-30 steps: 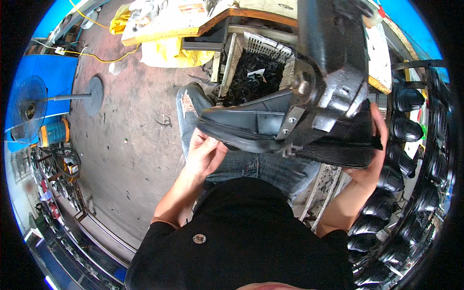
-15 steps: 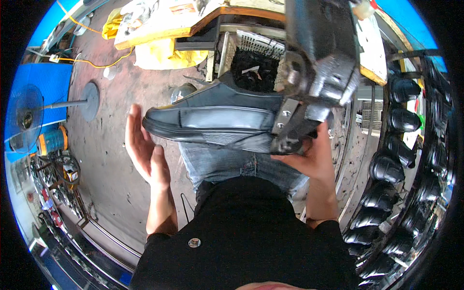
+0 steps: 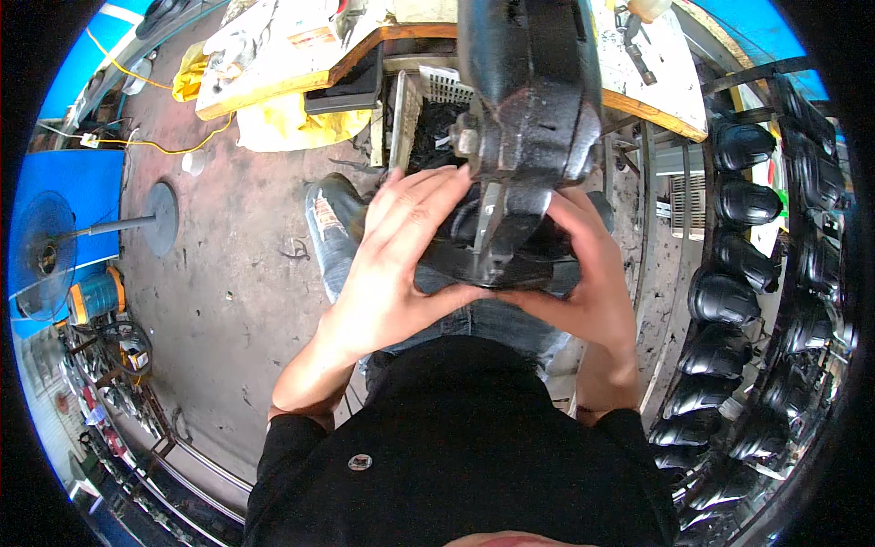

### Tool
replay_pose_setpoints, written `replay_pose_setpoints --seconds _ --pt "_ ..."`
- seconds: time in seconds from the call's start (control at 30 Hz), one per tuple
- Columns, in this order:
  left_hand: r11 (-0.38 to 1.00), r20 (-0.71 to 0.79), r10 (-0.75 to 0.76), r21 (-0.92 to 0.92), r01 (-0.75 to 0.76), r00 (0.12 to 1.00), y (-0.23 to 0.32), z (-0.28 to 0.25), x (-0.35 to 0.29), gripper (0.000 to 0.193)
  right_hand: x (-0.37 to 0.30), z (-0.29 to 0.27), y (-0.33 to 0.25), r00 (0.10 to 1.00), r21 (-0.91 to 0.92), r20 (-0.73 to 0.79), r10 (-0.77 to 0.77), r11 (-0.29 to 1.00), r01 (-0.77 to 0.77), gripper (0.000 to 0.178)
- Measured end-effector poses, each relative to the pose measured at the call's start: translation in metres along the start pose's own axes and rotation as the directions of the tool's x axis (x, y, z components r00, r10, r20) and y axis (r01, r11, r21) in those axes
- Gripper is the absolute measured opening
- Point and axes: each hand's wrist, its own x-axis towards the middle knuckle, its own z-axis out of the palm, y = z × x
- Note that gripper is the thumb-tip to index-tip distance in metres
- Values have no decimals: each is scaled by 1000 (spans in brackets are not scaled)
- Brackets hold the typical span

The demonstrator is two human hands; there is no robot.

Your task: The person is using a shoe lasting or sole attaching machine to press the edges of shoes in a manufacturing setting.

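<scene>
Left hand (image 3: pixel 381 264) and right hand (image 3: pixel 597 287) grip black leather shoe (image 3: pixel 533 273), fingers (image 3: pixel 428 205) curled round left/right sides, at near end of thick black metal arm (image 3: pixel 533 82).

Bright glare on the white worktop (image 3: pixel 676 96), dark corners, curved fisheye distortion.

The left hand (image 3: pixel 387 269) and right hand (image 3: pixel 597 292) grip a black shoe (image 3: pixel 527 273) from opposite sides, the 2 thumbs nearly meeting along its near edge. A dark metal machine arm (image 3: pixel 529 109) comes down between the hands and partly hides the shoe. Below lie the person's blue jeans (image 3: pixel 333 223), ripped at the left knee. Beyond the hands, a pale crate (image 3: pixel 404 123) contains black scraps, beside a white table (image 3: pixel 419 13) with a wooden edge. Left: a standing fan (image 3: pixel 47 251). Right: black shoes in rows on a rack (image 3: pixel 726 296)
</scene>
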Motion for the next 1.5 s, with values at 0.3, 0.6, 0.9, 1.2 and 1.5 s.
replay_pose_setpoints --seconds 0.3,0.6,0.9,1.2,1.5 --pt "876 -130 36 482 31 991 0 -35 -5 86 -55 39 50 919 449 -379 111 890 78 100" --pt "904 -161 37 426 36 986 -13 -45 -19 80 -35 49 50 957 391 -291 -14 911 132 100" --pt "922 -192 -82 358 148 978 -23 -52 -32 81 -10 49 30 967 335 -238 -89 927 168 98" --pt "980 46 -49 196 39 998 2 -15 -9 92 5 19 -5 997 36 -61 -42 998 44 90" --pt "945 -39 -228 -247 212 973 -7 11 -18 94 7 11 -19 998 -1 -61 -4 1000 4 100"
